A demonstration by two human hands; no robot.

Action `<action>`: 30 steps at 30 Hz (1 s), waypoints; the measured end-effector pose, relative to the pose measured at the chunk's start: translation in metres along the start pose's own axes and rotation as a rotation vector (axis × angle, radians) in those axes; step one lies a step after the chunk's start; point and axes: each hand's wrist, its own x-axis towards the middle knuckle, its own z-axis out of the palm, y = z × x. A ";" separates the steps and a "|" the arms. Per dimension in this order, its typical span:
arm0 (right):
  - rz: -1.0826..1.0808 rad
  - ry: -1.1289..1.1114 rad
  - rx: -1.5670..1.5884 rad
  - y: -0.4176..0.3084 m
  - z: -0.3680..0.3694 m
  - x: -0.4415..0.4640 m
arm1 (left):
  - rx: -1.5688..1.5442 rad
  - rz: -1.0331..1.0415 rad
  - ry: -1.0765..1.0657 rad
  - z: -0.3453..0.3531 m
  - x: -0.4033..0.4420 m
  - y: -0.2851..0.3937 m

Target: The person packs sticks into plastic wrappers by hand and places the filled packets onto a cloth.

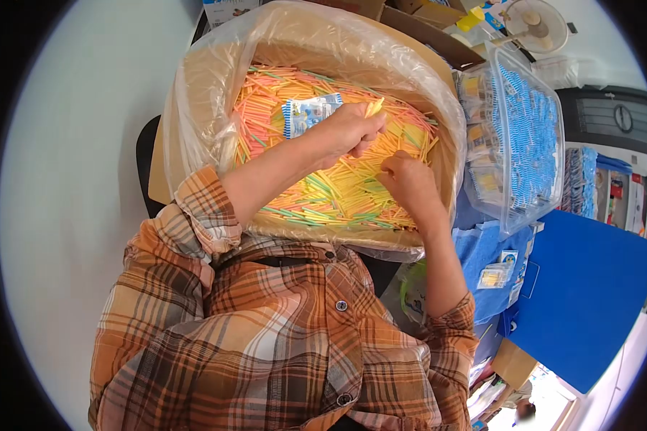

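A large cardboard box lined with a clear plastic bag point(201, 93) holds a heap of thin coloured sticks point(316, 190), mostly yellow, with orange, pink and green ones. Above the heap, my left hand point(352, 131) is closed round a small bunch of yellow sticks point(374, 107), whose ends poke out past the fingers. My right hand point(410, 179) is low over the right part of the heap with its fingers curled in; whatever they pinch is hidden. A blue-and-white packet point(309, 115) lies on the sticks, partly behind my left hand.
Right of the box stands a clear plastic bin point(507, 144) full of blue-and-white packets. Nearer me, a small clear pack point(494, 276) rests on a blue cloth point(474, 248). A blue panel point(589, 287) is at the far right, and a fan point(535, 27) stands behind.
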 end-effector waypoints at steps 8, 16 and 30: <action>0.003 0.076 -0.060 0.001 -0.001 -0.003 | 0.083 -0.101 0.018 0.000 -0.004 0.001; 0.257 0.334 0.484 -0.022 -0.009 0.004 | -0.045 -0.093 -0.025 0.011 -0.004 -0.023; -0.282 0.277 0.166 -0.048 -0.032 0.023 | -0.400 -0.110 -0.173 0.009 -0.004 -0.021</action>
